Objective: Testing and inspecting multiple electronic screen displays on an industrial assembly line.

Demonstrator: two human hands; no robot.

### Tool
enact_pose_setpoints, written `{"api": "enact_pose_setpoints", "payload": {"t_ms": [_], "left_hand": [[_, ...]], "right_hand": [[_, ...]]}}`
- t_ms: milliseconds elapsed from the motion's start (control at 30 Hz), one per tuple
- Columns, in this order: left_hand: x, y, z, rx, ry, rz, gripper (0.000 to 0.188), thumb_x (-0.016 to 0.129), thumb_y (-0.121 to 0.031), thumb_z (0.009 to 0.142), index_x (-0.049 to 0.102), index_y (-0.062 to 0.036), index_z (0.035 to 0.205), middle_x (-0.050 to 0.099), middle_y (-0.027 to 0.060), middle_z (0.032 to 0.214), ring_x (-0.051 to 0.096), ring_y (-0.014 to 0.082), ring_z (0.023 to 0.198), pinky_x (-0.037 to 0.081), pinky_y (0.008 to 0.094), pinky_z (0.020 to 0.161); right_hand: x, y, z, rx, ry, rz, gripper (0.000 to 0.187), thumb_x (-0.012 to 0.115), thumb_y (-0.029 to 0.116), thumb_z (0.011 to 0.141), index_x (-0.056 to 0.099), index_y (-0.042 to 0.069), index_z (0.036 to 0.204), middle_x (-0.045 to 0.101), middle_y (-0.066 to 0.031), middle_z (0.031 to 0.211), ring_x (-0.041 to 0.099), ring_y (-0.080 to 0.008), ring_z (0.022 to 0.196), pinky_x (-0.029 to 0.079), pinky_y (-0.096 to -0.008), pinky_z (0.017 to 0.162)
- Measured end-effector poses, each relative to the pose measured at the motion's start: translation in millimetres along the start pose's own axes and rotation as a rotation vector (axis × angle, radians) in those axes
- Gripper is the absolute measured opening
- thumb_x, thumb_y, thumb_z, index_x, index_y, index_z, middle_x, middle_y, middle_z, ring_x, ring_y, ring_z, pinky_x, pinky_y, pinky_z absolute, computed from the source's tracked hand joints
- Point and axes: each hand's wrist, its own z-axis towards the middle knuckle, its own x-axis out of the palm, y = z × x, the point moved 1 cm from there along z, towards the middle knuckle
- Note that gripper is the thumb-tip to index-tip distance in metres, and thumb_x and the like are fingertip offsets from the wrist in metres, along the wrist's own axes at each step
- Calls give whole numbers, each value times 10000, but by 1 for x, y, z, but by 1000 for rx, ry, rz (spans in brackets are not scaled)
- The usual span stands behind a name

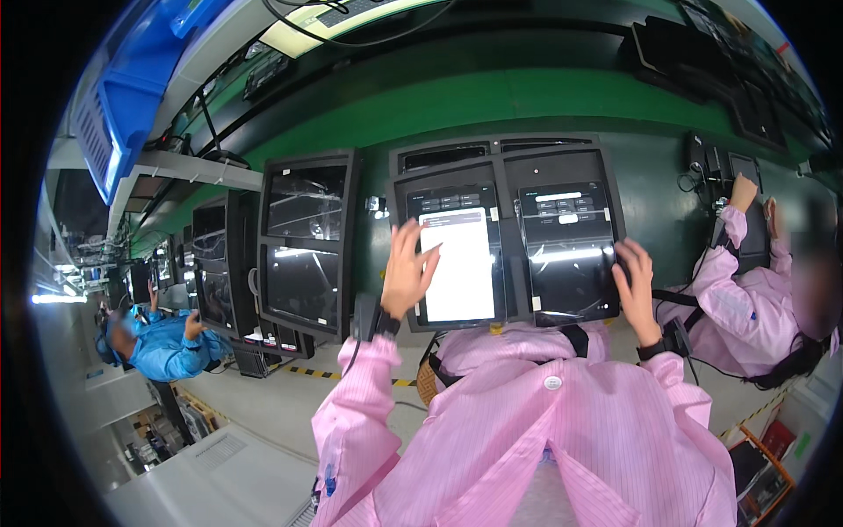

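In front of me lies a black two-bay tray (pixel 514 263) with a tablet in each bay. The left tablet (pixel 458 277) shows a bright white panel over a dark screen. Its neighbour, the right tablet (pixel 568 263), is lit with small light buttons on black and reflects a white streak of light. My left hand (pixel 407 270) is over the left tablet's left side, fingers spread, thumb and fingers reaching toward the white panel; it grips nothing. At the right rim of the tray is my right hand (pixel 636 285), fingers apart and holding nothing. Whether its fingertips touch the tray I cannot tell.
Another black tray (pixel 303 241) with two film-covered tablets stands to the left. Beneath everything runs a green bench (pixel 527 110). A blue bin (pixel 132 97) hangs at upper left. A co-worker in pink (pixel 738 281) works at right, another in blue (pixel 176 342) at left.
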Motion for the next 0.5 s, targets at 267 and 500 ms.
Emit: {"api": "enact_pose_setpoints", "payload": {"t_ms": [267, 500], "left_hand": [[21, -4, -24, 123, 206, -76, 197, 590, -203, 836, 725, -61, 857, 459, 131, 1268, 335, 360, 1246, 180, 515, 1083], [15, -46, -86, 64, 155, -227, 210, 583, -183, 800, 697, -108, 960, 502, 115, 1234, 381, 331, 1220, 202, 543, 1053]], "right_hand": [[39, -51, -30, 223, -11, 331, 649, 544, 102, 809, 277, 37, 1397, 298, -159, 1420, 270, -285, 1326, 214, -338, 1078], [29, -35, -58, 252, 36, 553, 721, 523, -8, 661, 388, 85, 1363, 205, -79, 1485, 179, -244, 1372, 169, -344, 1096]]}}
